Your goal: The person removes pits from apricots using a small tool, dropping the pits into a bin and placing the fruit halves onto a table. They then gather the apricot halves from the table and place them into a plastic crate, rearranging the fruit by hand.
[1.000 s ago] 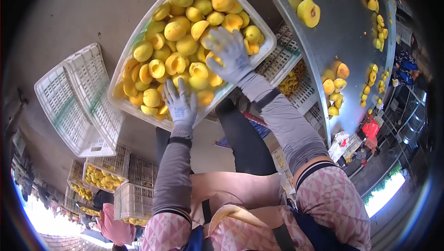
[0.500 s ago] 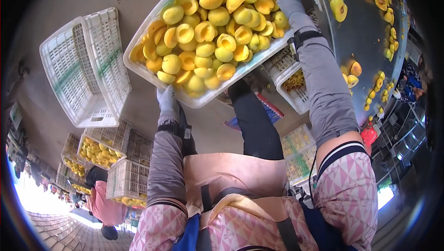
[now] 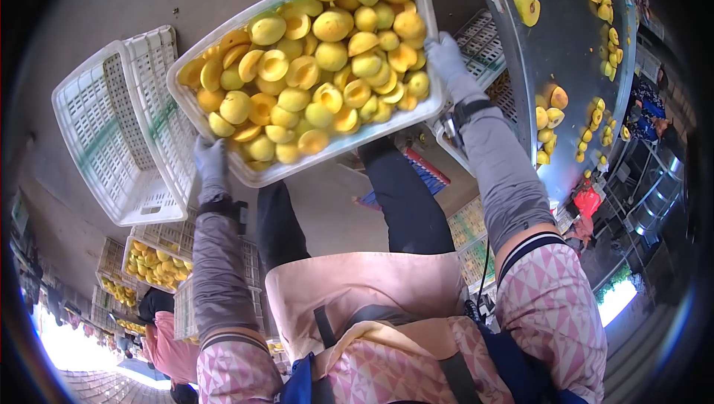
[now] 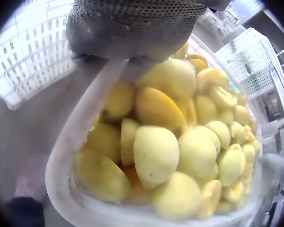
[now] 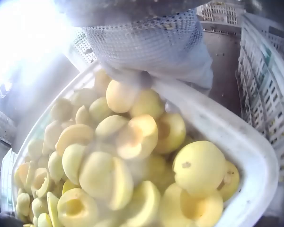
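Note:
A white plastic crate (image 3: 305,163) full of halved yellow peaches (image 3: 303,73) is in front of me in the head view. My gloved left hand (image 3: 211,160) grips its left end by the rim. At the opposite end, my gloved right hand (image 3: 448,63) holds the rim near the metal table. The left wrist view shows the glove (image 4: 132,35) over the crate rim (image 4: 78,118), peaches close beside it. In the right wrist view a pale mesh glove (image 5: 156,52) lies over the rim (image 5: 227,123); the fingers are mostly hidden.
White crates (image 3: 119,129) stand on the floor at left. On the right runs a metal table (image 3: 513,62) with peach halves (image 3: 549,117) on it. Several peach-filled crates (image 3: 156,264) are stacked behind left, near a person in pink (image 3: 172,333). Another crate (image 3: 483,43) stands beside the table.
Both hands have left the peaches and near edge and gone to the crate's two ends. The crate has turned to lie more crosswise and, since half a second ago, shifted left.

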{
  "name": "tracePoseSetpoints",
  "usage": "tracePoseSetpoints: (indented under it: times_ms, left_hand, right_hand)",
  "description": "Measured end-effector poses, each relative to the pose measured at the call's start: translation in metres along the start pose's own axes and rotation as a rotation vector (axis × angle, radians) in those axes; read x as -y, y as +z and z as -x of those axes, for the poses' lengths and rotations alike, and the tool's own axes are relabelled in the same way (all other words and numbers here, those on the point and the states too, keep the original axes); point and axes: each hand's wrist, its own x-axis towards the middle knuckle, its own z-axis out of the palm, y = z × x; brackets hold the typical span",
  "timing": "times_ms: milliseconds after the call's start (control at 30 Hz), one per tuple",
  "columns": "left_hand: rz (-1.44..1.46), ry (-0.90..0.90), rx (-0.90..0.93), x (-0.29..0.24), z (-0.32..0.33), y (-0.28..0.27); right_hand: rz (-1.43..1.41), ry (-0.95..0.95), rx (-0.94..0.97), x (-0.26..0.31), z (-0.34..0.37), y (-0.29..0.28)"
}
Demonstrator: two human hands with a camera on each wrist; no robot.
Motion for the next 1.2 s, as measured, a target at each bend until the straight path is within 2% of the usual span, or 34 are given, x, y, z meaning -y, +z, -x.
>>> tracePoseSetpoints:
  times_ms: [33,100,200,300,333,467,567,633,700,733,767,833,933,1033,1100,1200]
  left_hand:
    - [0.109,-0.021,0.059,-0.033,0.007,-0.009]
    - [0.248,-0.033,0.065,-0.016,-0.011,-0.016]
    - [0.281,-0.069,0.020,-0.006,-0.020,-0.008]
    - [0.433,-0.032,0.089,-0.004,-0.015,-0.005]
    - [0.264,-0.001,0.032,-0.019,-0.008,-0.004]
    - [0.356,-0.116,0.264,-0.029,-0.013,-0.015]
    - [0.205,-0.150,0.179,-0.030,-0.014,-0.017]
    - [0.316,-0.133,0.144,-0.044,-0.005,-0.020]
    - [0.318,-0.135,0.150,-0.050,0.019,-0.032]
    - [0.420,-0.147,0.181,-0.047,0.026,-0.042]
    - [0.411,-0.073,0.216,-0.046,0.038,-0.058]
    - [0.450,-0.105,0.255,-0.100,0.088,-0.077]
    - [0.420,-0.069,0.259,-0.115,0.134,-0.127]
    - [0.294,0.004,0.304,-0.194,0.224,-0.158]
    - [0.414,0.174,0.276,-0.165,0.252,-0.150]
    - [0.324,0.284,0.399,-0.125,0.274,-0.167]
  right_hand:
    - [-0.117,0.061,0.042,-0.028,-0.002,0.012]
    - [-0.141,0.002,0.102,-0.019,0.010,0.005]
    - [-0.486,0.180,0.211,0.003,0.012,0.000]
    - [-0.590,0.235,0.219,0.008,0.017,-0.001]
    - [-0.638,0.259,0.193,0.016,0.021,-0.002]
    - [-0.783,0.369,0.204,0.029,0.028,-0.009]
    - [-0.838,0.360,0.178,0.036,0.033,-0.012]
    - [-0.862,0.333,0.179,0.044,0.036,-0.015]
    - [-0.875,0.361,0.142,0.038,0.054,-0.028]
    - [-0.859,0.357,0.182,0.040,0.066,-0.043]
    - [-0.852,0.362,0.213,0.045,0.081,-0.055]
    - [-0.849,0.323,0.242,0.060,0.104,-0.092]
    - [-0.870,0.283,0.250,0.071,0.148,-0.140]
    - [-0.858,0.281,0.259,0.079,0.202,-0.196]
    - [-0.877,0.173,0.186,0.060,0.248,-0.205]
    - [-0.871,0.066,0.079,0.026,0.325,-0.221]
